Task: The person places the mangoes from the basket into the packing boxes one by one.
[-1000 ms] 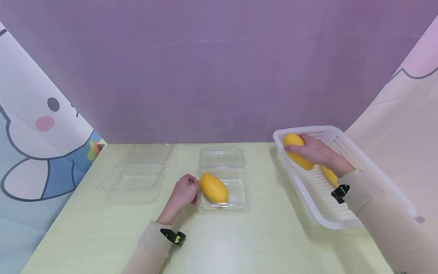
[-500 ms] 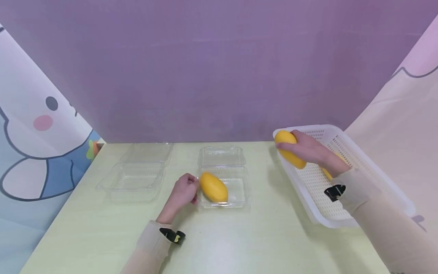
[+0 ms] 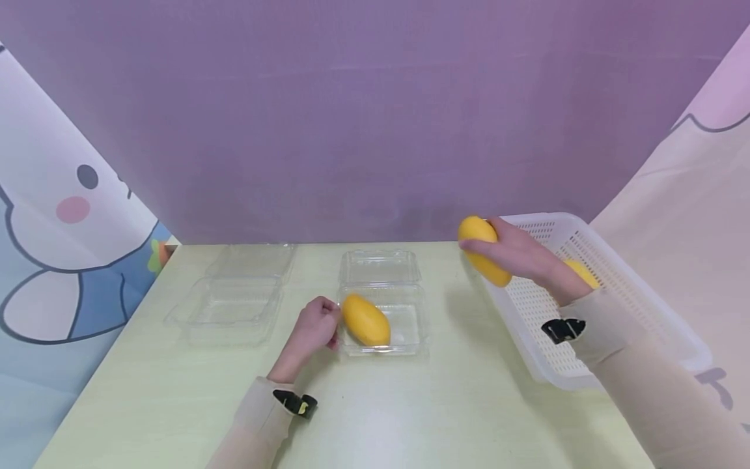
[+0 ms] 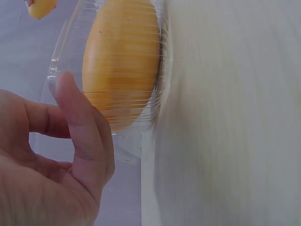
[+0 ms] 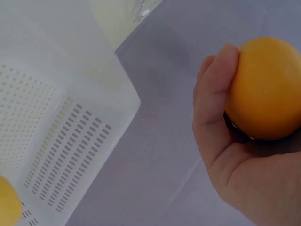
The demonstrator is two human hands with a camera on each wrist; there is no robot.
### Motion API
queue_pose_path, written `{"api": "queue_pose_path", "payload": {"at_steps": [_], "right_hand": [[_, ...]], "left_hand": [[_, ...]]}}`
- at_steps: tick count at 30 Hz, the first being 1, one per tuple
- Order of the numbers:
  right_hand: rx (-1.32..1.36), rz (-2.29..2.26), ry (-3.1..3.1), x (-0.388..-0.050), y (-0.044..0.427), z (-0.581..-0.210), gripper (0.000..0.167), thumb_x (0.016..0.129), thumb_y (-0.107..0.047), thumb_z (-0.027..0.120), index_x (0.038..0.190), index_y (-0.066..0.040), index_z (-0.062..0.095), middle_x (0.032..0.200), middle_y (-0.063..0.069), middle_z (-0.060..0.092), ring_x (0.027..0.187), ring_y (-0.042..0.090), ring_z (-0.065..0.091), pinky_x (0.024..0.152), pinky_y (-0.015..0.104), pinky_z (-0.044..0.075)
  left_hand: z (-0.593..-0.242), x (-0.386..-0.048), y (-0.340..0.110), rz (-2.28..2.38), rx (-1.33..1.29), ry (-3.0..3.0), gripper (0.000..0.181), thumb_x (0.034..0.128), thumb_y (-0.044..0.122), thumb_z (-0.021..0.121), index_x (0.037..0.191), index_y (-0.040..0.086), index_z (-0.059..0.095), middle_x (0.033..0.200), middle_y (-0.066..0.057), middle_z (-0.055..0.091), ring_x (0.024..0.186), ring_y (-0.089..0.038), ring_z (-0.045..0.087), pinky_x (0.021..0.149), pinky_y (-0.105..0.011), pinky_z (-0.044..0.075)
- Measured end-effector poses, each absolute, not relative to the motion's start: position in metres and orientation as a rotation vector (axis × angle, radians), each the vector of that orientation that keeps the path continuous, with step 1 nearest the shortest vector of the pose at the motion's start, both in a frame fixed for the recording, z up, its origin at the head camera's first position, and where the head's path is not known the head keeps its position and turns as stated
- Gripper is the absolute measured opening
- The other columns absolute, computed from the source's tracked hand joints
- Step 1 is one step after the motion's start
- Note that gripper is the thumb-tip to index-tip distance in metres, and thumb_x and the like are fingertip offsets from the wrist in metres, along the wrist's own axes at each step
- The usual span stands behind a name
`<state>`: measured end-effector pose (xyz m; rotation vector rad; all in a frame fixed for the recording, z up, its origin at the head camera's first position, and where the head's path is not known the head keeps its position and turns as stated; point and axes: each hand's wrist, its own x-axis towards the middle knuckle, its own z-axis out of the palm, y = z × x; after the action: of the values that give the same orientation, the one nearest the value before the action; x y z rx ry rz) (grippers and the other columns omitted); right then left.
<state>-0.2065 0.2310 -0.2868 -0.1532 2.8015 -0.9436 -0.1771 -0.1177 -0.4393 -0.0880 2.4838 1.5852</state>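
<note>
My right hand grips a yellow mango above the left rim of the white plastic basket. In the right wrist view the fingers curl round one side of that mango. My left hand pinches the left edge of an open, hinged clear plastic box, seen closer in the left wrist view, where some fingertips are hidden. Inside this box another mango lies slantwise on its left side. One more mango is in the basket, partly covered by the right forearm.
To the left stands a second open clear box, its lid leaning back. Both boxes rest on the pale table. A purple panel rises along the table's back edge, and printed cloths hang at either side.
The right hand has carried its mango leftward and slightly up, from inside the basket to over its left rim. The left hand and the box beside it have stayed put.
</note>
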Motion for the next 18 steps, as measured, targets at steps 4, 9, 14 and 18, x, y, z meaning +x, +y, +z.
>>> {"api": "queue_pose_path", "payload": {"at_steps": [4,9,14,18], "right_hand": [[-0.154,-0.987,2.779,-0.205,0.226,-0.284,0.065,0.097,-0.058,0.054,0.133,-0.005,0.043,0.101,0.015,0.058,0.082,0.028,0.059,0.067,0.035,0.050],[-0.152,-1.049,2.756,-0.205,0.219,-0.282,0.068,0.096,-0.061,0.054,0.134,-0.006,0.043,0.102,0.015,0.057,0.085,0.028,0.059,0.073,0.037,0.049],[-0.139,-1.089,2.754,-0.206,0.212,-0.282,0.070,0.095,-0.062,0.055,0.138,-0.008,0.042,0.105,0.014,0.057,0.088,0.028,0.058,0.078,0.040,0.047],[-0.149,-1.137,2.742,-0.206,0.205,-0.283,0.070,0.096,-0.059,0.056,0.141,-0.008,0.041,0.107,0.015,0.056,0.089,0.029,0.058,0.079,0.040,0.046]], "left_hand": [[-0.439,-0.177,-0.118,1.578,-0.104,2.479,0.023,0.1003,0.012,0.048,0.115,-0.004,0.055,0.075,-0.014,0.059,0.053,-0.020,0.056,0.053,-0.031,0.054],[-0.440,-0.178,-0.118,1.574,-0.113,2.477,0.023,0.1003,0.011,0.049,0.116,-0.004,0.055,0.078,-0.016,0.060,0.055,-0.020,0.056,0.054,-0.031,0.055],[-0.440,-0.178,-0.118,1.576,-0.106,2.477,0.023,0.1005,0.012,0.048,0.116,-0.004,0.054,0.078,-0.017,0.060,0.055,-0.021,0.056,0.054,-0.032,0.055],[-0.440,-0.178,-0.118,1.565,-0.125,2.485,0.023,0.1004,0.013,0.049,0.115,-0.003,0.054,0.078,-0.016,0.060,0.054,-0.021,0.056,0.054,-0.031,0.055]]}}
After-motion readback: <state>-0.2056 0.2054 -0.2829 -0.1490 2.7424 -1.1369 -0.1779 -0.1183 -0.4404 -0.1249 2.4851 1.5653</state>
